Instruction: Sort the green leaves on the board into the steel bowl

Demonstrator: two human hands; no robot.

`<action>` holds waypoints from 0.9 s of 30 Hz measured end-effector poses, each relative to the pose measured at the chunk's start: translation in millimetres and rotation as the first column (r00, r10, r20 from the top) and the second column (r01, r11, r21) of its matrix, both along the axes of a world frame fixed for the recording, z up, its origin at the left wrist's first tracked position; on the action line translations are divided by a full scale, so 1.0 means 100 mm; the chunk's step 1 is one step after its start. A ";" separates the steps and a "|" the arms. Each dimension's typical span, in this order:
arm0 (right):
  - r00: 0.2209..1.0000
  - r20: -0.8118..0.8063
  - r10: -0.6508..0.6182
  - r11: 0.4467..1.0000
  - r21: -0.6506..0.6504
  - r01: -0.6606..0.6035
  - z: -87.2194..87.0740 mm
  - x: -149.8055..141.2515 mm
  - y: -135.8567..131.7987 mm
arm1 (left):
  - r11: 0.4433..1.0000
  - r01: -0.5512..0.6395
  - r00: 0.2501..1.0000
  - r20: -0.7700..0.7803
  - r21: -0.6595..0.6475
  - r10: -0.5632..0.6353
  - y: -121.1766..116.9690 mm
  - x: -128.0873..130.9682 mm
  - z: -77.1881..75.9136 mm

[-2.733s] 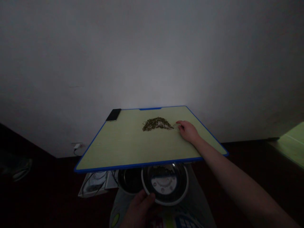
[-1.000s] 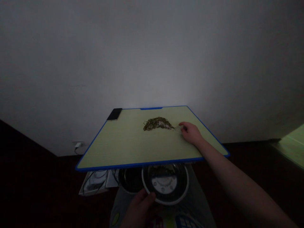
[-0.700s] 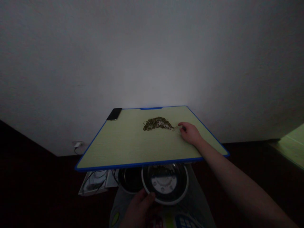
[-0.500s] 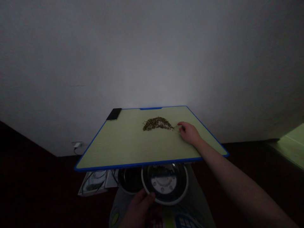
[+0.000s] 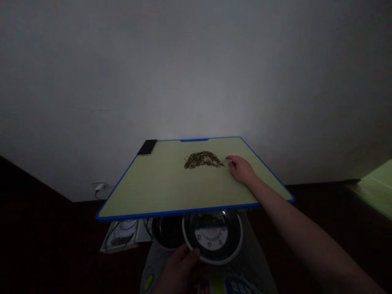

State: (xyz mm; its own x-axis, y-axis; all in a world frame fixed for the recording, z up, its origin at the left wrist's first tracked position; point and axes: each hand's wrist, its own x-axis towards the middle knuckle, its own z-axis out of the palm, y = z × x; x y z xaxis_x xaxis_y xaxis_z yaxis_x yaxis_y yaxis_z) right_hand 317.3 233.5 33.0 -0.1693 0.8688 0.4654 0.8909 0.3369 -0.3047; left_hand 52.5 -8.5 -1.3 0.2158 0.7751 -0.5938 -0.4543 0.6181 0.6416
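My right hand (image 5: 241,168) is over the right part of the folding table (image 5: 147,183), its fingers closed on a thin, pale, see-through thing (image 5: 225,161) whose kind I cannot make out. That thing meets the right end of a curved pile of small greenish-brown grains, like mung beans (image 5: 194,160), with whitish bits among them. Below the near edge, my left hand (image 5: 182,263) grips the rim of a metal bowl (image 5: 214,261), thumb on top. Dark grains lie at the bowl's far side.
A black phone (image 5: 147,147) lies on the table's far left corner. Another metal bowl (image 5: 167,234) stands partly behind the held one. Left of it are a white box with cables (image 5: 121,237). A plug (image 5: 99,187) sits in the wall behind the table.
My right hand has shifted slightly left and away from me, toward the pile's right end. My left hand and the bowl stay where they were.
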 end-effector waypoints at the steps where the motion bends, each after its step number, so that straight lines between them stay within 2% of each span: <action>1: 1.000 0.000 0.008 1.000 -0.001 -0.008 0.00 0.00 0.00 | 1.000 0.010 1.000 0.002 -0.001 -0.010 0.00 -0.01 -0.01; 13: 0.998 -0.029 0.054 0.998 0.022 -0.053 -0.03 0.05 0.01 | 0.998 0.057 0.998 -0.040 0.011 -0.056 -0.01 -0.02 0.01; 19: 0.994 -0.058 0.088 0.996 0.030 -0.086 -0.06 0.08 0.02 | 1.000 -0.006 1.000 0.011 0.015 0.005 -0.01 0.01 0.05; 27: 0.994 -0.090 0.064 0.997 -0.025 -0.067 -0.04 0.09 0.00 | 1.000 -0.003 1.000 0.005 0.016 0.003 -0.01 0.01 0.03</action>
